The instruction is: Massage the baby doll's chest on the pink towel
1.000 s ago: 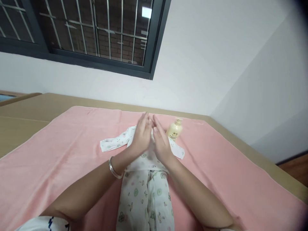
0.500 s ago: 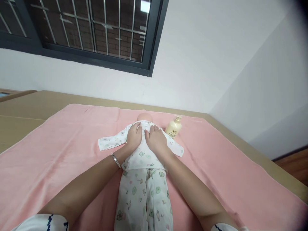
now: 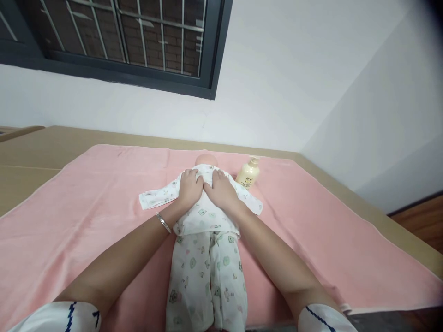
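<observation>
A baby doll (image 3: 206, 160) lies stretched out on a pink blanket (image 3: 114, 180), its head at the far end. It wears a white printed long-sleeved top (image 3: 206, 221) and matching trousers (image 3: 226, 272). My left hand (image 3: 190, 188) rests flat on the left of the upper part of the top, a silver bangle (image 3: 163, 222) on that wrist. On the right half lies my right hand (image 3: 221, 190), palm down, fingers stretched. The thumbs almost meet in the middle. Both hands are open and grip nothing. The doll's face is not visible.
A pale yellow pump bottle (image 3: 248, 173) stands beside the doll's right-hand sleeve. Under the blanket is a light wooden surface (image 3: 44, 147), with a white wall (image 3: 263, 106) behind it. A dark-framed barred window (image 3: 138, 37) is at upper left.
My hands have moved closer together on the top, the thumbs now nearly meeting. The view has tipped slightly downward, with the doll and bottle appearing a little higher.
</observation>
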Tool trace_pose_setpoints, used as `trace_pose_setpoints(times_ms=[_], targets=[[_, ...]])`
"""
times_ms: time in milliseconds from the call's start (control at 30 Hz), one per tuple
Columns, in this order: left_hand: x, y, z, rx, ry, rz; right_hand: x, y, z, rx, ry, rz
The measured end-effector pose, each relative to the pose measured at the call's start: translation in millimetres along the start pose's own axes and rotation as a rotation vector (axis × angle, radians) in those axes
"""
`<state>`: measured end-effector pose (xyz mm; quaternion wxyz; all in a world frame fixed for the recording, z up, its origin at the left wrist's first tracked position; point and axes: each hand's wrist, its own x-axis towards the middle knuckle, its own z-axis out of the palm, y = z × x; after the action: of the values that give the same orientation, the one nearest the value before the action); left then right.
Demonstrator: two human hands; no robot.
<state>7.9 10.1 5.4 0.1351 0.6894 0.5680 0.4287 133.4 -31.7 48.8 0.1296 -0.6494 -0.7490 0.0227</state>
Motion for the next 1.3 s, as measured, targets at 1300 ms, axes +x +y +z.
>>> trace_pose_setpoints(times_ms=[1300], targets=[[-1, 19, -16.5, 0.289, -0.256, 0.102, -5, -2, -5, -0.058, 0.021, -0.121]])
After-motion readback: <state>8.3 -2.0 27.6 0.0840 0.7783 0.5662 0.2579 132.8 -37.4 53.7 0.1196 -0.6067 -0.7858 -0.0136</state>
